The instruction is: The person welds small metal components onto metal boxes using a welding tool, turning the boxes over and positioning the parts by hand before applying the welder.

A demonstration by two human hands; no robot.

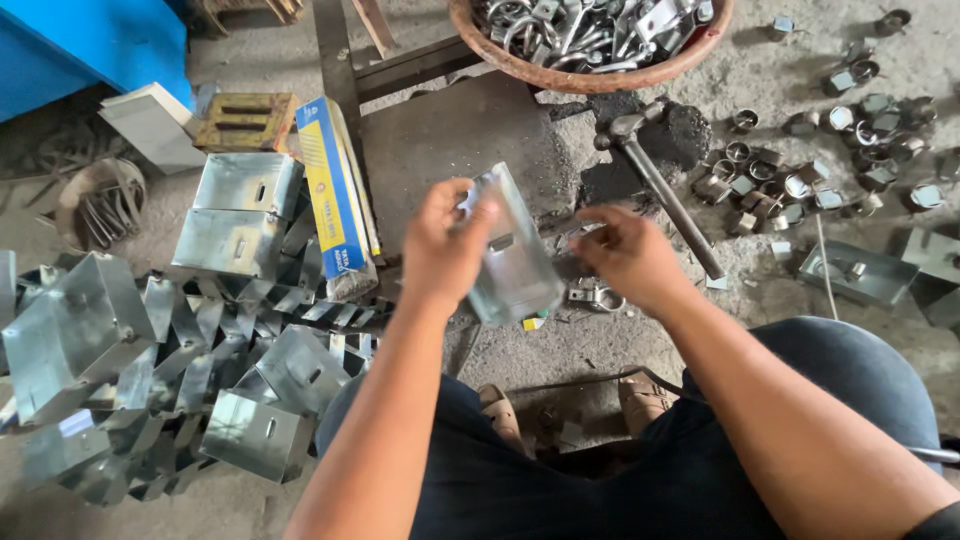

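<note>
Operator: bare forearms, left hand (440, 245) and right hand (630, 255) ungloved; dark blue trousers (600, 470); tan open-toed sandals (500, 415).

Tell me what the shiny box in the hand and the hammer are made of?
The box, held in the left hand, looks like thin sheet metal, probably galvanised steel: silvery, mottled and folded at sharp creases. The hammer on the floor seems all metal: its head and long handle share one dull, dark grey sheen, likely steel. The bowl looks rusty brown, perhaps iron.
</note>
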